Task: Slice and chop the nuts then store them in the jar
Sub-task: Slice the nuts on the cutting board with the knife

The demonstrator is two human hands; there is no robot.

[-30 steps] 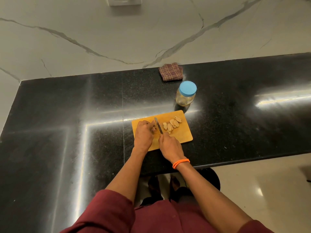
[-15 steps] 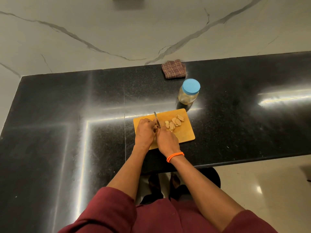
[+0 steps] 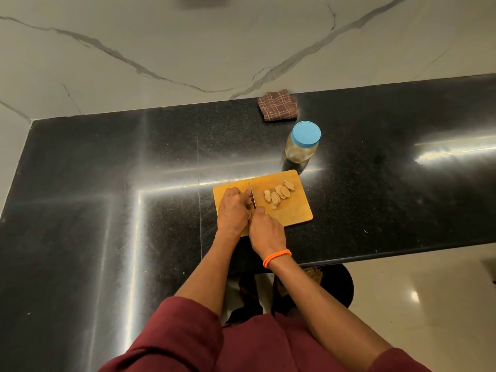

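Note:
A small wooden cutting board (image 3: 295,213) lies on the black counter. Several pale nut slices (image 3: 277,194) sit in a loose row on its right half. My right hand (image 3: 265,232) grips a knife (image 3: 251,194), its blade pointing away from me over the board's middle. My left hand (image 3: 232,208) rests curled on the board's left part, fingertips against the blade; whatever it pins is hidden under the fingers. A clear jar (image 3: 300,149) with a blue lid (image 3: 306,132) on it stands just behind the board.
A folded brown checked cloth (image 3: 277,108) lies at the back of the counter against the marble wall (image 3: 188,49). The counter's front edge (image 3: 402,253) runs close to my body, with pale floor (image 3: 429,304) beyond it at the right.
My hands have closed together at the board's left part, and the knife has shifted a little left, farther from the sliced pieces. The view has tilted slightly.

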